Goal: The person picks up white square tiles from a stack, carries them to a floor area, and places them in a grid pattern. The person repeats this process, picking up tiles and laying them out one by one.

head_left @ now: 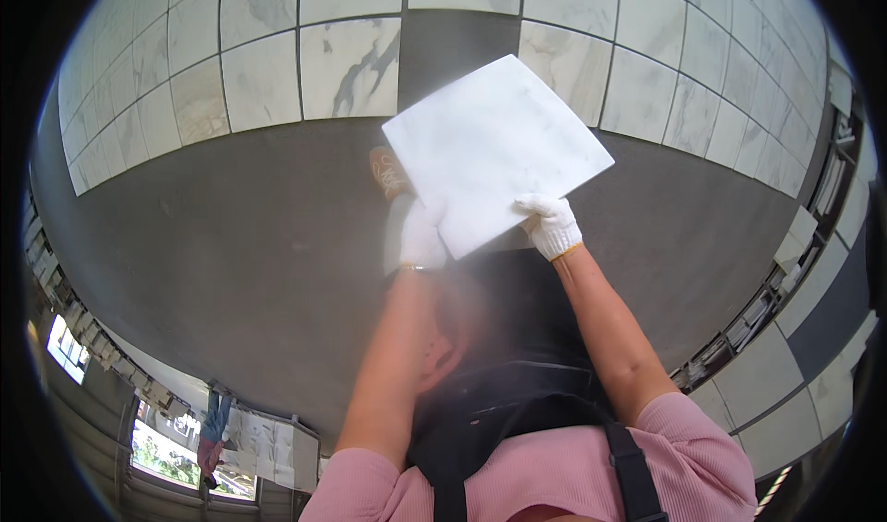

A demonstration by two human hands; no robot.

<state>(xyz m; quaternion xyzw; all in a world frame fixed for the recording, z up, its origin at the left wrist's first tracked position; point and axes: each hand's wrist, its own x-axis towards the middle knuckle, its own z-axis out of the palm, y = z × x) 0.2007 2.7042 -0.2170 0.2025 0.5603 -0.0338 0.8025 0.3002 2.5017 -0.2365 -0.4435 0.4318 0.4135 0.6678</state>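
A square white marble tile (499,148) with faint grey marks is held up in front of me, turned cornerwise. My left hand (422,234), in a white knit glove, grips its lower left edge; glare blurs those fingers. On the lower right edge my right hand (552,224), gloved alike, is closed with the thumb on top and the other fingers hidden beneath. The tile overlaps the dark gap (453,46) in the rows of laid-out tiles beyond.
Rows of veined marble tiles (349,69) lie across the grey floor (249,226) ahead. Stacked slabs (748,319) line the right side, with more tiles (753,383) behind them. Another person (214,430) stands at the lower left beside a pale covered table (263,443).
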